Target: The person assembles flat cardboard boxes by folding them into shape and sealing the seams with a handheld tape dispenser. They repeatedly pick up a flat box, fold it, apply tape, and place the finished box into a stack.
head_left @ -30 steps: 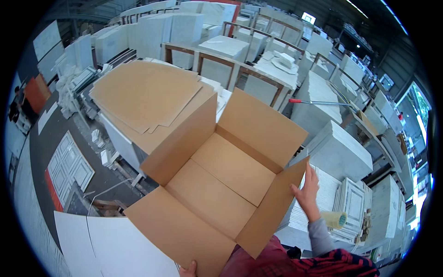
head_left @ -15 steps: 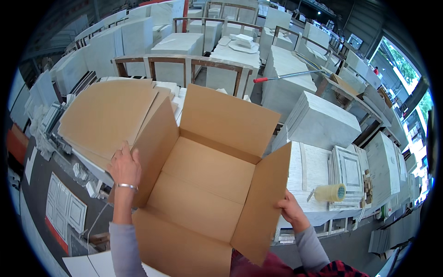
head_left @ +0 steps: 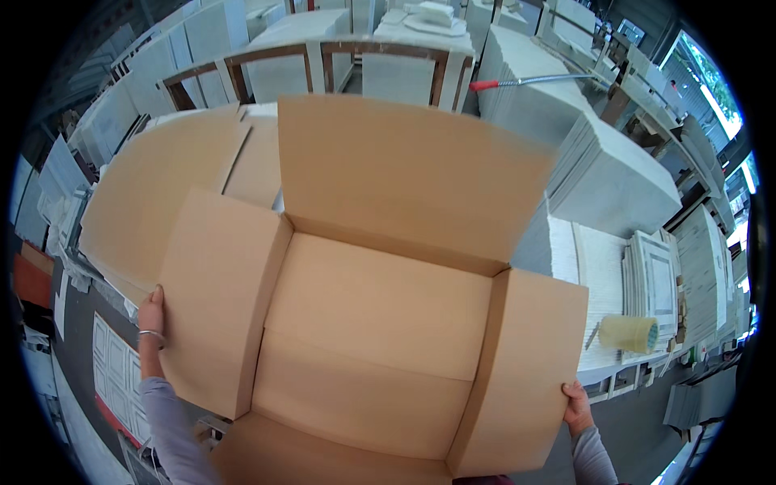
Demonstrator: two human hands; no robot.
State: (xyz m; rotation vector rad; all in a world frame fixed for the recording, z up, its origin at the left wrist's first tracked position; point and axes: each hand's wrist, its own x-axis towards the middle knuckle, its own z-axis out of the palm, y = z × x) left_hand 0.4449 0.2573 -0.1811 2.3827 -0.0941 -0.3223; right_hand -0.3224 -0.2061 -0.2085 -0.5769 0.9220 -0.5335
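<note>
A brown cardboard box (head_left: 372, 303) fills the middle of the view, with its bottom facing me and its flaps spread outward. My left hand (head_left: 151, 312) grips the outer edge of the left flap (head_left: 214, 275), its fingers mostly hidden by the board. On the other side, the right flap (head_left: 529, 356) is pinched at its outer edge by my right hand (head_left: 576, 406). The far flap (head_left: 404, 162) stands up beyond the box, slightly blurred. Only part of the near flap (head_left: 323, 457) shows at the lower edge.
Flat cardboard sheets (head_left: 153, 182) lie at the left. To the right, a yellowish tape roll (head_left: 627, 333) rests on pale slabs near grooved panels (head_left: 649, 275). White stone blocks (head_left: 622, 166), wooden frames (head_left: 384, 48) and a red-handled metal bar (head_left: 493, 84) are behind.
Both side flaps have swung outward and lie much flatter. My left hand has moved left and down onto the flap's edge; my right hand has gone right and slightly down with its flap.
</note>
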